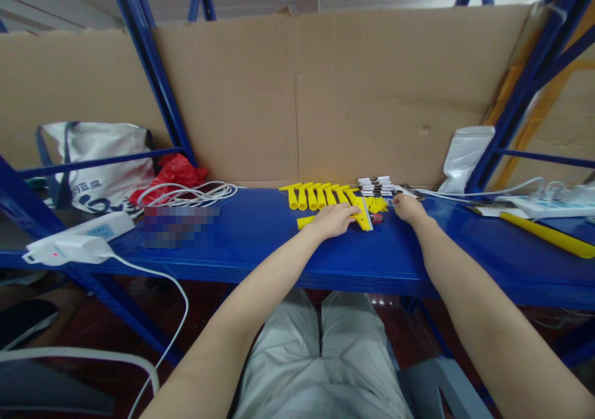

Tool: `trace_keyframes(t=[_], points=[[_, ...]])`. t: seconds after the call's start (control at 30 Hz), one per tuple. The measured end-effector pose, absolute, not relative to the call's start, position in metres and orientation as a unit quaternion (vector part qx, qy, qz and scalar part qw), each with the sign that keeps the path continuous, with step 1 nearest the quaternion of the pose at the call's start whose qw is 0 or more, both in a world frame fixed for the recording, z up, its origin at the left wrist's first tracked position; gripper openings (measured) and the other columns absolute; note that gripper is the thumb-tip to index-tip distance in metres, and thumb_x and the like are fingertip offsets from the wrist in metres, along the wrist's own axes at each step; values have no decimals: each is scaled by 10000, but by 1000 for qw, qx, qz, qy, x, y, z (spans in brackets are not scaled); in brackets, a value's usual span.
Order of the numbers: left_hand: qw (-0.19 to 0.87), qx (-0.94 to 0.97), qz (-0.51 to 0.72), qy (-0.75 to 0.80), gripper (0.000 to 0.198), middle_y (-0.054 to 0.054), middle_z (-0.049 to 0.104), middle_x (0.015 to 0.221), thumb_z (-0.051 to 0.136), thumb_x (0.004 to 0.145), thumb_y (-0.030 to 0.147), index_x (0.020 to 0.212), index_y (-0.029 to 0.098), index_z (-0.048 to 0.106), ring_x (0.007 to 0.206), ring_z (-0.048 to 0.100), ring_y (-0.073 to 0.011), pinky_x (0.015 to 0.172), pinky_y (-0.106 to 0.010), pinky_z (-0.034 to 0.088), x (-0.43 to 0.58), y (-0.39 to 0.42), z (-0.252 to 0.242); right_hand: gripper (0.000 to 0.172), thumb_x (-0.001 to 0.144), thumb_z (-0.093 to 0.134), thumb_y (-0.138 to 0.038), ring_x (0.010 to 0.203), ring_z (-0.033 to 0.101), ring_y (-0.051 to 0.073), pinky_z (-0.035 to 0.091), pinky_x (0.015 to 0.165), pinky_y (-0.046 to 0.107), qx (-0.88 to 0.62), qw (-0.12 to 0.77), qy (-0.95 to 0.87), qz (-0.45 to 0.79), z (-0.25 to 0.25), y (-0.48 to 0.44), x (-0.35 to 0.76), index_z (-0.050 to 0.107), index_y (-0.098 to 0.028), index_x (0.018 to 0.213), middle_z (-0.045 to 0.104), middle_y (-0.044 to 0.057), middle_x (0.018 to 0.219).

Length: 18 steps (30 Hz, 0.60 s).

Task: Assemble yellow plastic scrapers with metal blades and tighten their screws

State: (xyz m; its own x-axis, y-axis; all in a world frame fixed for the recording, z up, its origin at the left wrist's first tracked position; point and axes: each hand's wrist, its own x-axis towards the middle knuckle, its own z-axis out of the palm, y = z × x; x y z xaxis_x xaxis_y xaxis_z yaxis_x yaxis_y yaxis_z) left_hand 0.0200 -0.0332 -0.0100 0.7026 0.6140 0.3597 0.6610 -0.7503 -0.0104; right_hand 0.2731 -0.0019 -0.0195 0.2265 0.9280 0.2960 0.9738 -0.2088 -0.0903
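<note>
My left hand is closed around a yellow scraper with a straight silvery blade along its head. The scraper's round handle sticks out to the left, under my fingers. My right hand has its fingers pinched together at the tabletop, beside small shiny bits. Whatever the fingertips hold is too small to make out. Between my hands lie small yellow pieces and a red tool handle, partly behind the scraper. A row of several yellow T-shaped handles lines the cardboard.
Stacked white-and-dark packets sit against the cardboard wall. Coiled white cable, a red bag and a power strip are at left. On the right lie a long yellow-and-black tool and a white pouch.
</note>
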Motion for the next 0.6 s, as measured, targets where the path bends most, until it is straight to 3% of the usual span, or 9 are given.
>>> trace_keyframes(t=[0.2,0.47,0.6], points=[[72,-922,-170,-341,319,-52,617,1211,401,930,293,1207,262,556,1110,575,-215,916,-338,462,20,-33,-11,370,847,408,-145,1193,483,304,416,954,410,-751,85,-641,-138,-17,-11,266,699,-176,1073,559,169,1246],[72,-922,-168,-340,310,-54,625,1197,407,927,284,1193,259,564,1110,575,-214,922,-345,463,20,-35,-9,298,837,460,-171,1179,491,292,409,978,417,-746,98,-644,-138,-17,-7,263,712,-147,993,580,181,1199],[66,-920,-170,-348,327,-63,622,1206,415,926,295,1219,258,555,1109,577,-218,925,-353,464,20,-35,-9,232,807,525,-208,1162,512,309,439,948,438,-778,116,-612,-78,-13,-5,261,717,-155,927,616,173,1114]])
